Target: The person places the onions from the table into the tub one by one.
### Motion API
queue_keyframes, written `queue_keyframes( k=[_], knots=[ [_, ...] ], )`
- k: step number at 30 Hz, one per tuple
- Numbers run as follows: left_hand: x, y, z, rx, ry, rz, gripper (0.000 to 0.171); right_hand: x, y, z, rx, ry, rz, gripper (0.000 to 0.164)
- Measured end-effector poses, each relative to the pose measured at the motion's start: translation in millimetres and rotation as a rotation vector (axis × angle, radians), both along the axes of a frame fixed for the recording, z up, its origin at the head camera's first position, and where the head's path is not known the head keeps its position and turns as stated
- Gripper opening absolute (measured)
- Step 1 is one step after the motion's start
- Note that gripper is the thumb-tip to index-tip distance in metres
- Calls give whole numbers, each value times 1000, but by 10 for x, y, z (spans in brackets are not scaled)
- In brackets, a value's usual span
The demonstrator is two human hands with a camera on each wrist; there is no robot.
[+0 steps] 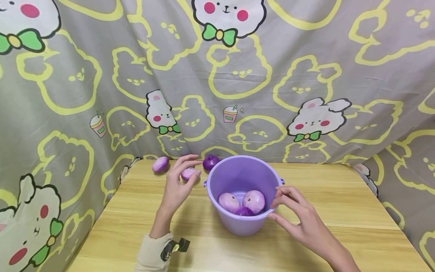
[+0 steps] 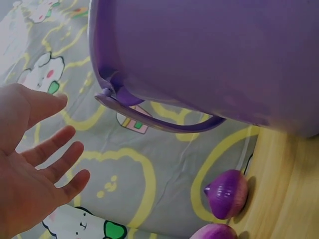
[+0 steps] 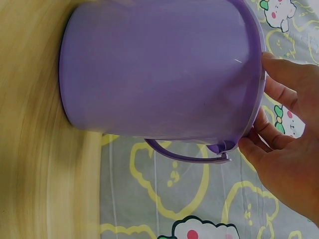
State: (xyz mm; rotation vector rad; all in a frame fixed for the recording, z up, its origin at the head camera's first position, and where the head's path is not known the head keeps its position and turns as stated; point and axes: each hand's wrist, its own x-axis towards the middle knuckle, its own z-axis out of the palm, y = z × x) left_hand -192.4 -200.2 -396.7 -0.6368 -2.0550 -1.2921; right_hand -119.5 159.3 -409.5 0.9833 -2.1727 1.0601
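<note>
Pale-purple, rounded onion [image 1: 188, 174] seen on wood-grained table [image 1: 367, 226], left of round lilac plastic bucket [image 1: 242, 226]; left hand [image 1: 175, 186] is nearer, its fingers held apart, empty, partly covering the onion; bucket's rim is pinched by right hand [image 1: 300, 215].
</note>
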Motion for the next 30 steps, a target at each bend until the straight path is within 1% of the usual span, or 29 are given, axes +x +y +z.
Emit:
queue_keyframes(
  k=[3,8,9,18,22,30],
  knots=[
    [-17,-1,-19,-17,-2,7,28,6,6,-1,5,-14,-7,46],
    [-50,-10,-59,-39,1,21,27,6,9,1,2,-11,-3,45],
    [-55,-10,-66,-43,3,25,27,3,7,1,-1,1,1,45],
    [-104,7,-130,-60,20,25,28,-3,10,-8,-4,-5,3,45],
    [-124,-1,-163,-66,15,35,27,-1,10,-11,-2,-10,6,45],
    [-167,-13,-216,-61,18,58,29,16,10,2,7,-59,-5,42]
  ],
)
